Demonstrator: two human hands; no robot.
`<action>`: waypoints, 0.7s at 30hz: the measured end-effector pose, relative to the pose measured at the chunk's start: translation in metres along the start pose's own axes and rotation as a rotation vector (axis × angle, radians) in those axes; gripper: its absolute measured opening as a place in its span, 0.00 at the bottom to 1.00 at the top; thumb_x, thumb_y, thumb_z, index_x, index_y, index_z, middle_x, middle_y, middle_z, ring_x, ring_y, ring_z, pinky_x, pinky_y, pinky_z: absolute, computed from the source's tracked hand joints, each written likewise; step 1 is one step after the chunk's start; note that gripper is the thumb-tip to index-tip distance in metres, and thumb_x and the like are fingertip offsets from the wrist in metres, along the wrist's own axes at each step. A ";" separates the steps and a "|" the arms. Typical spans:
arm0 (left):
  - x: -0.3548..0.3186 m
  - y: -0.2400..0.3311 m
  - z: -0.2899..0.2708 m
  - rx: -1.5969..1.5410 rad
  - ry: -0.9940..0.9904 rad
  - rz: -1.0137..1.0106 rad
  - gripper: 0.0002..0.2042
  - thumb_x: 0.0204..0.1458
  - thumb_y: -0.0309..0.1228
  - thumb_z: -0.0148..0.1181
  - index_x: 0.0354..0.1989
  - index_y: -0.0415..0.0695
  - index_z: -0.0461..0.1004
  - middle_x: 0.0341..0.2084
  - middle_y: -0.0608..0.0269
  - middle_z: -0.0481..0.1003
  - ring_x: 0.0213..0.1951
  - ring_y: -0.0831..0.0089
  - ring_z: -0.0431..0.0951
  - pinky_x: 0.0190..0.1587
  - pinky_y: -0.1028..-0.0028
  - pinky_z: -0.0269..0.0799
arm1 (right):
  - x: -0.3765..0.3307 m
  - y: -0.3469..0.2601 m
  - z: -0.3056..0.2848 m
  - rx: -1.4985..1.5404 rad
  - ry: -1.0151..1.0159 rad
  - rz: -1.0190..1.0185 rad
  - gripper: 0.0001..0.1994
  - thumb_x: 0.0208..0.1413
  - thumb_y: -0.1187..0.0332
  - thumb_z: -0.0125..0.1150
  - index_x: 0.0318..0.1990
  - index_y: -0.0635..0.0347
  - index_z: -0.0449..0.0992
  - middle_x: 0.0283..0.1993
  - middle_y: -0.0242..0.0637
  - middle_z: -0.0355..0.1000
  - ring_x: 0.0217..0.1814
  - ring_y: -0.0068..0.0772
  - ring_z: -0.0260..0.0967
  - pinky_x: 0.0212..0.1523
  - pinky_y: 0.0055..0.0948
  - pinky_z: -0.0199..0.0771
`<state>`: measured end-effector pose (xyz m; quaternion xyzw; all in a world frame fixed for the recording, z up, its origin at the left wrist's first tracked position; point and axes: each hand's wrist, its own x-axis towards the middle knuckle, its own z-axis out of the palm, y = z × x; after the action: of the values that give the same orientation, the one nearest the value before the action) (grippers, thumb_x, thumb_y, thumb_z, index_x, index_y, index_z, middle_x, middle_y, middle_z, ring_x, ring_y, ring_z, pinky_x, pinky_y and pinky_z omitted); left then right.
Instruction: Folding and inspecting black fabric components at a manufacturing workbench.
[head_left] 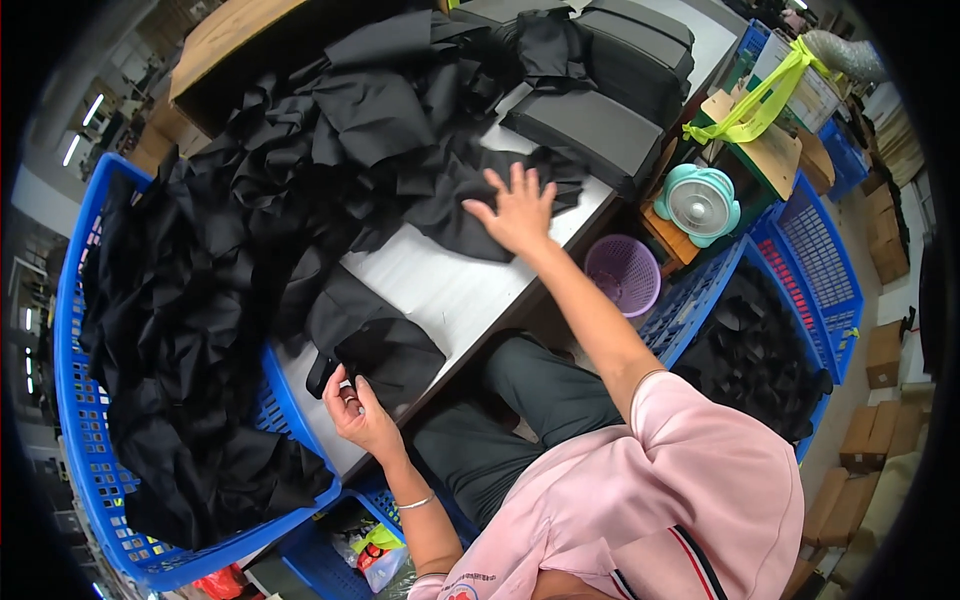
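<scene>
A black fabric piece [378, 345] lies near the table's front edge, and the curled fingers of my left hand [365, 418] pinch its left lower corner. Part of that grip is hidden by the fingers themselves. Farther right, my right hand [520, 212] is open, its fingers spread over a dark fabric piece [455, 205], slightly blurred. Whether the palm presses on the cloth or hovers just above it, I cannot tell. Beyond both hands, a large loose heap of black fabric pieces [375, 110] covers the back of the table and spills leftward.
A blue basket [75, 400] at left brims with black cloth. Neat dark stacks [590, 130] stand at the back right. The white tabletop [425, 280] shows between the pieces. Right of the table are a purple bin [622, 275], a turquoise fan [697, 205] and another blue basket [825, 270].
</scene>
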<state>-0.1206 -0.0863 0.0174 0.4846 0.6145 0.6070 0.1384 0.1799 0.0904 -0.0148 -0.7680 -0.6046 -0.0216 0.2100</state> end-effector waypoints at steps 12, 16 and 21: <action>-0.017 0.003 -0.010 -0.114 -0.043 -0.155 0.18 0.58 0.23 0.60 0.56 0.36 0.71 0.47 0.62 0.73 0.38 0.80 0.70 0.36 0.81 0.68 | 0.006 0.043 -0.106 0.742 -0.161 -0.276 0.34 0.53 0.49 0.66 0.65 0.55 0.67 0.72 0.50 0.56 0.75 0.52 0.52 0.69 0.48 0.54; -0.031 0.016 -0.014 -0.118 0.059 -0.127 0.19 0.58 0.24 0.59 0.58 0.37 0.69 0.47 0.62 0.73 0.40 0.80 0.71 0.41 0.79 0.69 | 0.034 0.118 -0.130 0.304 0.359 -0.176 0.23 0.47 0.59 0.73 0.49 0.60 0.78 0.53 0.44 0.73 0.60 0.47 0.67 0.57 0.39 0.69; -0.052 0.037 -0.023 -0.079 0.113 -0.137 0.18 0.59 0.27 0.59 0.57 0.37 0.70 0.49 0.62 0.73 0.40 0.79 0.71 0.40 0.79 0.69 | 0.069 0.191 -0.116 0.075 0.115 -0.100 0.19 0.46 0.54 0.71 0.41 0.57 0.85 0.44 0.38 0.76 0.50 0.45 0.72 0.51 0.42 0.73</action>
<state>-0.0969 -0.1478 0.0333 0.4005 0.6287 0.6462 0.1637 0.4031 0.0785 0.0539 -0.7259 -0.6297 -0.0535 0.2714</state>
